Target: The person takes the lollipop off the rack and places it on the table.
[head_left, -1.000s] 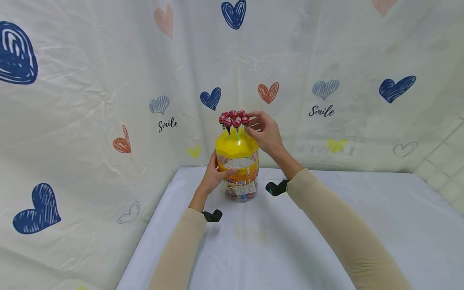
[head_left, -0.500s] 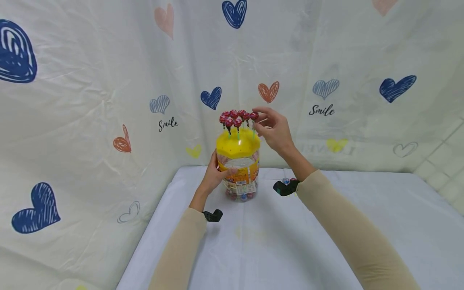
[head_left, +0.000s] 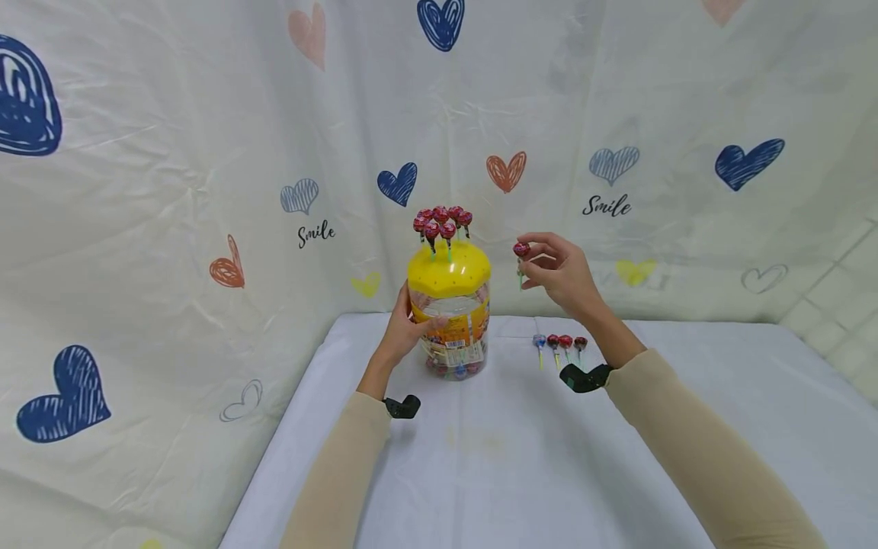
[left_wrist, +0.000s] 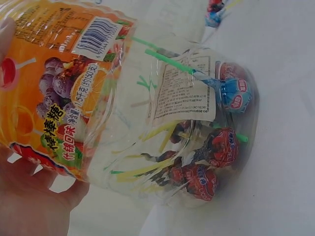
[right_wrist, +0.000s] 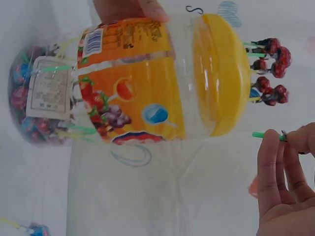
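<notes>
A clear plastic jar (head_left: 456, 328) with an orange label and a yellow lid (head_left: 449, 273) stands upright on the table. Several red-wrapped lollipops (head_left: 440, 216) stick up from holes in the lid, and more lollipops (left_wrist: 202, 182) lie inside near the bottom. My left hand (head_left: 403, 335) grips the jar's left side, thumb across the front of the label. To the right of the lid, in the air, my right hand (head_left: 562, 276) pinches one red lollipop (head_left: 521, 249) by its stick, head up. Its green stick (right_wrist: 259, 134) pokes past the fingers in the right wrist view.
On the table right of the jar lies a short row of lollipops, a blue one (head_left: 539, 340) at the left and red ones (head_left: 565, 341) beside it. A white cloth covers the table (head_left: 480, 473). Behind hangs a white curtain (head_left: 453, 114) with printed hearts.
My right hand has pulled a lollipop up from the lid's right side and carried it right and slightly down. The row on the table is now uncovered. My left hand stays on the jar.
</notes>
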`<state>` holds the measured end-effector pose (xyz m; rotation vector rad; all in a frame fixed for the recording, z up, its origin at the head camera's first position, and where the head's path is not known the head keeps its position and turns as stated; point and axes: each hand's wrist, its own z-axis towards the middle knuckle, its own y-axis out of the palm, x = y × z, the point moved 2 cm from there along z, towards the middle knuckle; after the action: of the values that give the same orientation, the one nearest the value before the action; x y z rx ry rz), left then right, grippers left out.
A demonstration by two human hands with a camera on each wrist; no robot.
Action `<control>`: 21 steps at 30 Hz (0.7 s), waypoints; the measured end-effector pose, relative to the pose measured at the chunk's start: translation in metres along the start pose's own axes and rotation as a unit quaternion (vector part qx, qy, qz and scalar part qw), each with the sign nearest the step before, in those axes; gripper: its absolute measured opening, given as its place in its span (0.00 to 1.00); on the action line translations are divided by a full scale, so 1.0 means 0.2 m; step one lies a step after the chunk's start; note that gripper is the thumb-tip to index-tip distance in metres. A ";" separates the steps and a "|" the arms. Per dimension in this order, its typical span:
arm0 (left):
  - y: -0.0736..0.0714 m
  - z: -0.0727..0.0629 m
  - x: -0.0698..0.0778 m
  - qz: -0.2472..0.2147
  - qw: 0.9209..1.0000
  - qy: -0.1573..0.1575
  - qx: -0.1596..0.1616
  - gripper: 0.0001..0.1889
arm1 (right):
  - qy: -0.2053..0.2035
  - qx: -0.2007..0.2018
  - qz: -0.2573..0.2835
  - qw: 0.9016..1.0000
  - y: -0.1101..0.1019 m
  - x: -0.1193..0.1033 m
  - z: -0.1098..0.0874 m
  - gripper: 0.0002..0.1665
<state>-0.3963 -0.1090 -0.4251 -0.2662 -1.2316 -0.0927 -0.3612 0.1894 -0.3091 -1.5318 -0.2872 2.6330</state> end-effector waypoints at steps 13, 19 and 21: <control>0.00 0.02 -0.02 0.000 1.000 -0.001 -0.002 0.49 | 0.067 -0.010 -0.016 0.998 -0.22 0.25 -0.19 0.22; 0.00 0.01 -0.01 -0.002 1.000 -0.004 -0.002 0.50 | 0.100 -0.011 -0.046 0.994 -0.30 0.35 -0.27 0.23; 0.00 0.01 -0.01 -0.001 1.000 -0.004 0.000 0.50 | 0.110 -0.012 -0.059 0.992 -0.32 0.37 -0.30 0.23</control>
<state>-0.4000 -0.1084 -0.4270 -0.2661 -1.2403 -0.0939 -0.3476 0.2721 -0.3885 -1.7370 -0.3810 2.3544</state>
